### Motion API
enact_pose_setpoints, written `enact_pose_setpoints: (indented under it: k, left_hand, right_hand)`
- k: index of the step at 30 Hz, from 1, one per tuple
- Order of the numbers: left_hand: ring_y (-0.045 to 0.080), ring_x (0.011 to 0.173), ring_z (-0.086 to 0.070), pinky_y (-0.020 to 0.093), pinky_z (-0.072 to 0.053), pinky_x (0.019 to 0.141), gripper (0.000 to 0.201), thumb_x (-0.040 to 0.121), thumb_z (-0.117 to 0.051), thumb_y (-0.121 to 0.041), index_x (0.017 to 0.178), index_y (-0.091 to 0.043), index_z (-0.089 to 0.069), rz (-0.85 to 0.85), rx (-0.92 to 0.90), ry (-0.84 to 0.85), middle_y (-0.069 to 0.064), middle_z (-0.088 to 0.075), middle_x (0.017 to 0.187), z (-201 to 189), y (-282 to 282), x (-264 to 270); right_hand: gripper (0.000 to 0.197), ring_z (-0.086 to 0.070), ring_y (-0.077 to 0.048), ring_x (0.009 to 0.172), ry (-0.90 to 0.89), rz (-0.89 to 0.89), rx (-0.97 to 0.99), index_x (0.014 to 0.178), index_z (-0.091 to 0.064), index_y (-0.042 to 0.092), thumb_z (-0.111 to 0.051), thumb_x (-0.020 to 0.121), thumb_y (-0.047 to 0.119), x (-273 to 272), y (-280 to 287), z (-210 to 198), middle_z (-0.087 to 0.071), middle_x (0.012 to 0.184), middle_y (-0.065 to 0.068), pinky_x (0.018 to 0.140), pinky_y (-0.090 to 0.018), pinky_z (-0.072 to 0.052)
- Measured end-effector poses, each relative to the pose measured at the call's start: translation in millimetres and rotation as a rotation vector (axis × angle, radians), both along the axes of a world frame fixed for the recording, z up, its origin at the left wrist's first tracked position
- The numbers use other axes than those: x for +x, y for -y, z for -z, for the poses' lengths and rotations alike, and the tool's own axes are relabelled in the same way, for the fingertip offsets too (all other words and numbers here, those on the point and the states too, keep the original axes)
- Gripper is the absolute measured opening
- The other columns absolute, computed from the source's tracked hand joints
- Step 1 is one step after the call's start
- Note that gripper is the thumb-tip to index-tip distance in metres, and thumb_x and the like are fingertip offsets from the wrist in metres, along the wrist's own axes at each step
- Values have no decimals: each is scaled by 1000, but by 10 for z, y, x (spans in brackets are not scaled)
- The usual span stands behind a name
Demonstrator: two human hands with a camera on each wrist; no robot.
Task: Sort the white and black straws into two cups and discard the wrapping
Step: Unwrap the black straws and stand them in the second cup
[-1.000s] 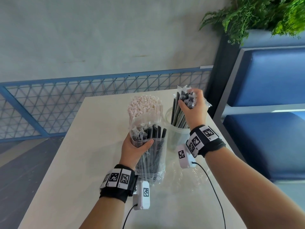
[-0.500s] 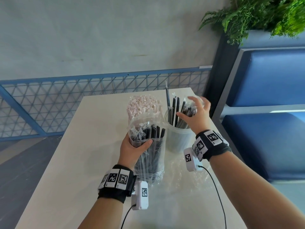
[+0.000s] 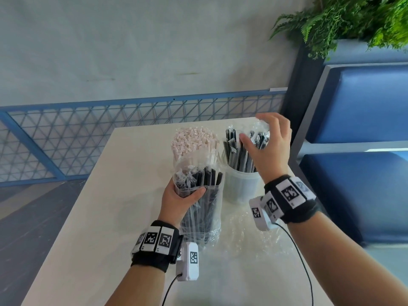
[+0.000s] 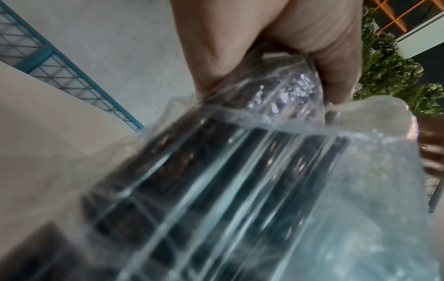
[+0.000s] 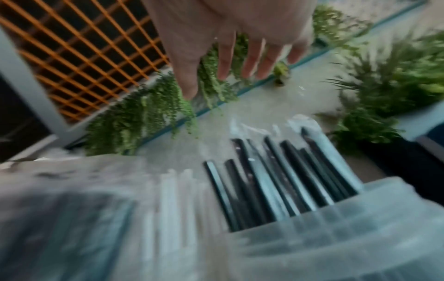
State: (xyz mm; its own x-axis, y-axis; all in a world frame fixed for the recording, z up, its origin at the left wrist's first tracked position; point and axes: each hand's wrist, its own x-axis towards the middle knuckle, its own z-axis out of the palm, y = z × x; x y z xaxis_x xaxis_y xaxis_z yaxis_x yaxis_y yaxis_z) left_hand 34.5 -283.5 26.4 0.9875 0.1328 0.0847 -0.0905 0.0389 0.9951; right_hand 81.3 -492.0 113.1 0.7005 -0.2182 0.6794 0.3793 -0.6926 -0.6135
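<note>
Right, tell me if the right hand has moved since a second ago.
Yes. The right hand has let go of the black straws and opened, hovering above the cup.

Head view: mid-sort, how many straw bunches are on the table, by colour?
White straw bunch: 1
Black straw bunches: 2, one standing in the cup, one in the bag gripped by the left hand
Total: 3

Right hand [image 3: 270,149] no longer grips black straws [image 3: 239,151]; fingers spread above them. Straws now stand in cup [image 3: 240,186].
</note>
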Motion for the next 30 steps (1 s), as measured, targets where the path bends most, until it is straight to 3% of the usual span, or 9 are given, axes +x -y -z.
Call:
enact_pose_setpoints:
  k: [1,3,10,14,18,20,22,25,30]
  left_hand:
    - [19,99,-68,37,-53,88,55,57,-81,-20,109,-15,-61,2,-6,0,4,-71,103,-6,4,-10]
    - [21,100,-67,36,-54,87,63,53,-81,-27,110,-13,-61,-2,-8,3,5,-71,103,-15,13,-27]
    - [23,102,-67,47,-52,92,78,49,-87,-37,117,-13,-58,55,8,-21,8,-70,109,14,-4,-69]
    - [24,103,-66,39,-54,86,92,42,-90,-45,119,-11,-54,106,-15,-17,11,-68,110,17,-27,-104]
    - [14,103,-66,25,-54,82,83,47,-90,-11,117,-24,-47,201,63,-19,4,-66,111,23,-34,-121]
    - [8,100,-66,19,-53,79,81,50,-85,3,114,-27,-46,225,83,-15,-2,-65,108,28,-31,-119]
    - [6,98,-67,18,-52,77,81,49,-84,3,114,-26,-46,227,84,-22,-3,-66,106,45,-41,-113]
    - [10,97,-67,20,-53,76,79,52,-84,4,119,-17,-48,221,70,-44,4,-66,108,61,-59,-107]
    - [3,85,-68,14,-52,68,57,64,-78,4,114,-10,-54,148,87,-61,0,-68,99,87,-75,-77]
  right_hand:
    - [36,-52,-10,95,36,-87,26,109,-58,12,-66,79,31,-104,-68,9,-52,110,0,87,-13,-40]
    - [28,-54,-2,81,-77,-256,14,103,-59,12,-58,82,30,-300,-223,100,-56,100,6,79,-9,-45]
    - [51,-51,2,99,-454,-402,-79,127,-50,16,-68,81,31,-458,-444,489,-61,118,2,83,-9,-37]
    - [66,-49,0,102,-641,-549,-56,132,-46,14,-75,75,30,-442,-403,439,-58,127,0,89,-15,-41]
    - [69,-50,-3,110,-692,-612,85,131,-48,16,-79,70,26,-427,-435,494,-55,121,9,93,-17,-43]
    - [64,-56,-4,106,-714,-638,129,125,-52,19,-80,68,26,-414,-473,536,-62,115,8,88,-9,-42]
    - [51,-63,-6,100,-752,-686,198,114,-58,22,-81,68,23,-412,-516,567,-67,106,6,87,-13,-46]
    - [40,-67,-10,96,-773,-702,281,100,-60,28,-82,67,19,-409,-556,620,-71,99,3,91,-31,-52]
    - [35,-69,-15,91,-743,-592,436,101,-63,18,-79,70,14,-417,-612,660,-72,93,1,87,-36,-55]
